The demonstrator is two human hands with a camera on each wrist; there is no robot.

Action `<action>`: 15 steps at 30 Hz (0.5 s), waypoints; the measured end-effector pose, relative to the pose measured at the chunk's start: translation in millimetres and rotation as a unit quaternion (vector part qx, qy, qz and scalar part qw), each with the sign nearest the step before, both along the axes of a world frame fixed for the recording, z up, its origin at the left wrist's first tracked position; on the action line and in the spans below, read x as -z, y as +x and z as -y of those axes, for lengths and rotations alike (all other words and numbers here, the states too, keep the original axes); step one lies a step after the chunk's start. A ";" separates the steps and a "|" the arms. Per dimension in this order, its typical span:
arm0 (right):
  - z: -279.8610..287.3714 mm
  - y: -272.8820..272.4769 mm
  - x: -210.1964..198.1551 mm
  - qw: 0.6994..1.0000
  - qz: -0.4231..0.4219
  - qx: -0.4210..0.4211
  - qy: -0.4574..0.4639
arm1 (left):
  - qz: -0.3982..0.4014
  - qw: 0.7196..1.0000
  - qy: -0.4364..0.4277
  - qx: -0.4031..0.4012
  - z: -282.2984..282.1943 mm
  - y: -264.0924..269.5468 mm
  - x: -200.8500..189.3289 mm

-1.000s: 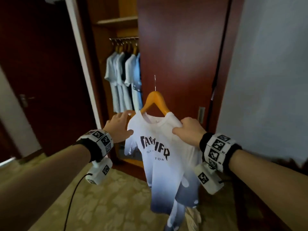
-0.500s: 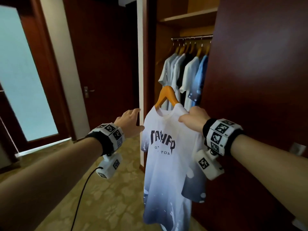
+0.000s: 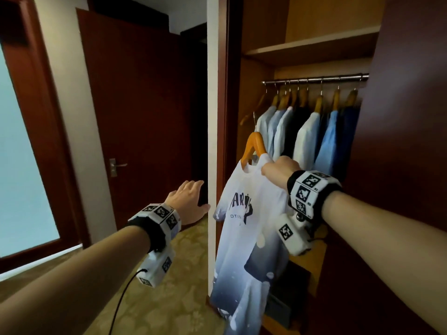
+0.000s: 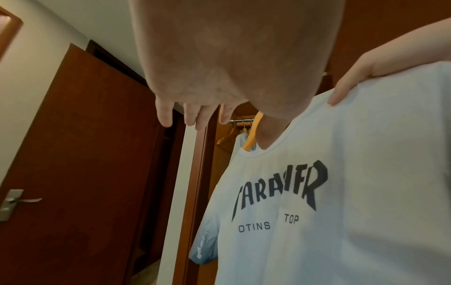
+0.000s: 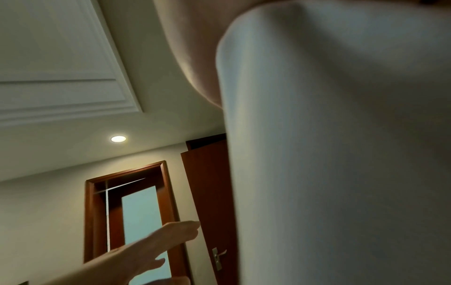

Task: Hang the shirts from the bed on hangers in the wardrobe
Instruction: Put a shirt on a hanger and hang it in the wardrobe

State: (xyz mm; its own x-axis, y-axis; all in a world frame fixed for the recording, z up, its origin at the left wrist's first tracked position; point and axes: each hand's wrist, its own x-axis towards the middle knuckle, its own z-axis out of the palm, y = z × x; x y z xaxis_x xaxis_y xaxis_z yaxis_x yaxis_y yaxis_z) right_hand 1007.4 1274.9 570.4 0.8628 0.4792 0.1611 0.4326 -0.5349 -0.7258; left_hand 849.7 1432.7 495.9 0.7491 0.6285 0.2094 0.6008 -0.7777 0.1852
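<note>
A white T-shirt (image 3: 244, 228) fading to blue at the hem, with dark lettering, hangs on an orange wooden hanger (image 3: 253, 146). My right hand (image 3: 278, 169) grips the shirt's shoulder together with the hanger arm, holding it in front of the open wardrobe. In the left wrist view the same shirt (image 4: 341, 192) fills the right side, pinched by the right hand's fingers (image 4: 341, 92). My left hand (image 3: 191, 201) is open, fingers spread, to the left of the shirt and apart from it, near the white wardrobe frame. The right wrist view shows mostly shirt cloth (image 5: 341, 154).
The wardrobe rail (image 3: 314, 79) carries several shirts (image 3: 307, 139) on wooden hangers, white, dark and blue. A dark red wardrobe door (image 3: 406, 117) stands open on the right. A white frame post (image 3: 212, 141) and a closed room door (image 3: 135, 117) lie to the left. Patterned carpet covers the floor.
The view has swung right and closer to the wardrobe. My right hand has carried the hangered shirt toward the rail. My left hand has come off the shirt and opened.
</note>
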 end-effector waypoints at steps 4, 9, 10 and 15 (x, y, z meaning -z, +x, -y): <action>-65.6 47.6 -5.0 1.000 0.004 0.017 0.003 | -0.003 1.000 -0.004 0.022 -60.1 57.8 -1.2; -140.5 115.8 -9.1 1.000 0.009 0.020 -0.007 | 0.000 0.998 0.007 0.067 -131.9 141.6 -17.6; -154.2 130.2 -14.3 1.000 0.006 0.020 -0.008 | -0.004 0.997 0.010 0.076 -144.9 158.3 -25.1; -210.7 197.3 -41.6 1.000 -0.003 0.028 0.007 | 0.007 0.992 0.037 0.117 -203.7 242.7 -72.8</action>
State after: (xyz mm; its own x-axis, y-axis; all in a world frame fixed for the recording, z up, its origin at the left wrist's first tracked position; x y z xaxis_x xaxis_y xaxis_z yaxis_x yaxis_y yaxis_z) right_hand 1204.7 1485.6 612.0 0.8895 0.4273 0.1617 0.3969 -0.5475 -0.7367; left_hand 1092.5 1636.4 568.7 0.8693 0.4203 0.2600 0.3999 -0.9073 0.1298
